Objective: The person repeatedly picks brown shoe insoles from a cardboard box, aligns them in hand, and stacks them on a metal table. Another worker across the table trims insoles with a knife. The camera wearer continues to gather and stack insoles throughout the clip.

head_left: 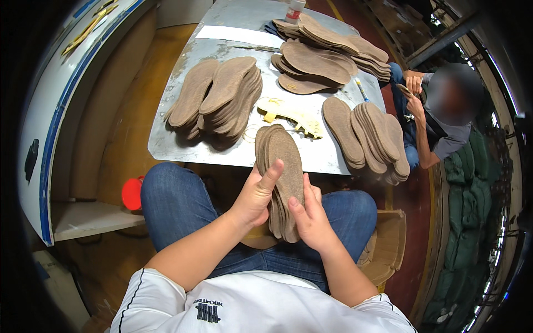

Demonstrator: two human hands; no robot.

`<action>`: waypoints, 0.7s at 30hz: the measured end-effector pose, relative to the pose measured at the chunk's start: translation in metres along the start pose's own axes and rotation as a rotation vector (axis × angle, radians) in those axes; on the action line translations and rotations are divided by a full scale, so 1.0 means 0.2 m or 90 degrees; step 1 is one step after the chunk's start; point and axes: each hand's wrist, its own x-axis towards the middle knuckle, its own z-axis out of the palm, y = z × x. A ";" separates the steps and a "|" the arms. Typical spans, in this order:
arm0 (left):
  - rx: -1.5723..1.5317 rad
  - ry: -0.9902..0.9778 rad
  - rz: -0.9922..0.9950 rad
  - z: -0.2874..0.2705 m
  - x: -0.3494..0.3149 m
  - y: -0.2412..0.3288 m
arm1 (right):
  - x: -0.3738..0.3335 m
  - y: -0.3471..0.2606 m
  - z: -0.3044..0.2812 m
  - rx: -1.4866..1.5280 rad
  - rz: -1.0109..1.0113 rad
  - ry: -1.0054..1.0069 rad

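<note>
Gripped from both sides — a fanned stack of brown insoles, left hand closed round its left edge, right hand pressing the right, held above the lap (blue jeans). Beyond, on the grey metal table — more insole piles, far and right.
</note>
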 end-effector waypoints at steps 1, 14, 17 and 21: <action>0.015 0.002 0.023 0.01 -0.01 0.00 | 0.00 0.00 -0.01 0.068 0.008 -0.022; -0.067 -0.011 -0.013 0.04 -0.02 0.03 | 0.04 -0.08 0.01 0.608 0.010 -0.144; -0.050 0.012 -0.002 0.04 -0.01 0.01 | 0.05 -0.05 0.05 0.425 0.030 -0.043; -0.033 0.072 0.038 0.03 0.00 0.00 | 0.05 0.00 0.08 0.319 -0.044 0.023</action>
